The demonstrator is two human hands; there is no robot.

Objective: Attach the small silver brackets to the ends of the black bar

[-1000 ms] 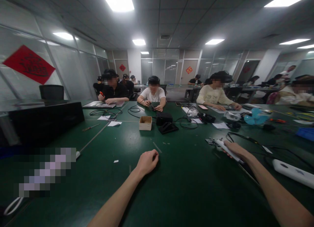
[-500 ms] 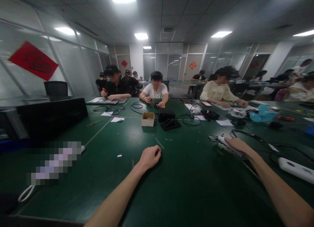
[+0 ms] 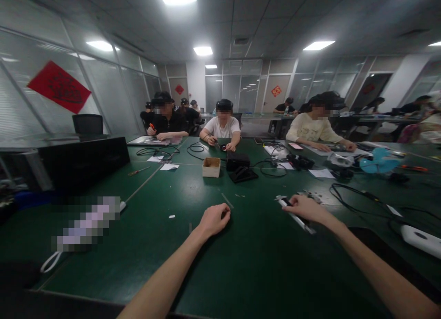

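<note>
My left hand [image 3: 215,219] rests on the green table [image 3: 241,273], its fingers curled in and the thumb near the index finger. Nothing shows in it. To the right, my right hand [image 3: 303,209] grips a slim silver-and-black bar-shaped tool [image 3: 299,221] with a short crosspiece at its far end. The tool slants over the tabletop, and my fingers cover part of its middle. Just behind that hand lie several small metal parts [image 3: 313,196], too small to name. A dark flat slab [image 3: 375,245] lies beneath my right forearm.
A small open cardboard box [image 3: 211,168] stands mid-table beside a black box [image 3: 237,160]. A white power strip [image 3: 418,240] and black cables [image 3: 361,195] lie at right, a blue fan [image 3: 379,161] behind them. A blurred-out pouch [image 3: 91,222] lies left. Several people sit opposite.
My right hand has moved left and lifted the silver tool away from the small metal parts and dark slab. My left hand stays put. The view has turned slightly left.
</note>
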